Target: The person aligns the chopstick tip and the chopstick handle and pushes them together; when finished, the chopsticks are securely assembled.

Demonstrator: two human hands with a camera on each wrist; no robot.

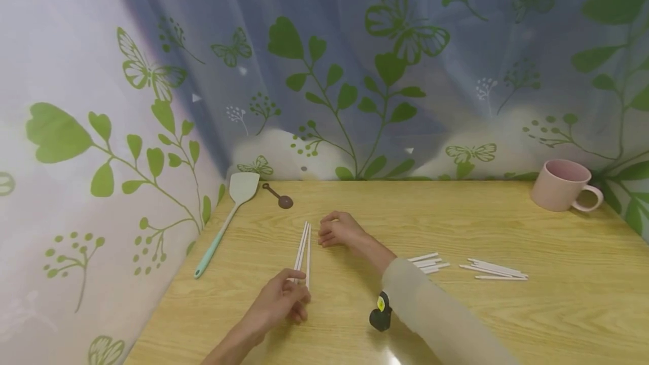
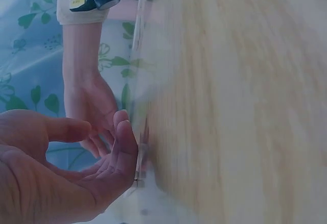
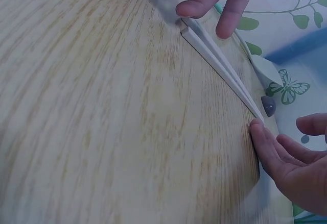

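Note:
Long, thin white sticks point(image 1: 303, 246) lie close together on the table, their far ends nearly meeting. My left hand point(image 1: 281, 300) is over their near ends, fingers loosely bent. In the left wrist view, thumb and fingers of that left hand point(image 2: 66, 168) stand apart with nothing between them. Just right of the far tips, my right hand point(image 1: 343, 230) rests low at the table with relaxed fingers. In the right wrist view a fingertip of the right hand point(image 3: 296, 168) is right at the tips of the sticks point(image 3: 225, 71).
Two loose groups of white sticks, one beside my right sleeve point(image 1: 431, 263) and another pile point(image 1: 494, 269) further right, lie on the wooden table point(image 1: 385, 207). A spatula point(image 1: 228, 218) and a dark measuring spoon point(image 1: 279, 197) lie back left. A pink mug point(image 1: 558, 187) stands back right, near the patterned curtain point(image 1: 329, 128).

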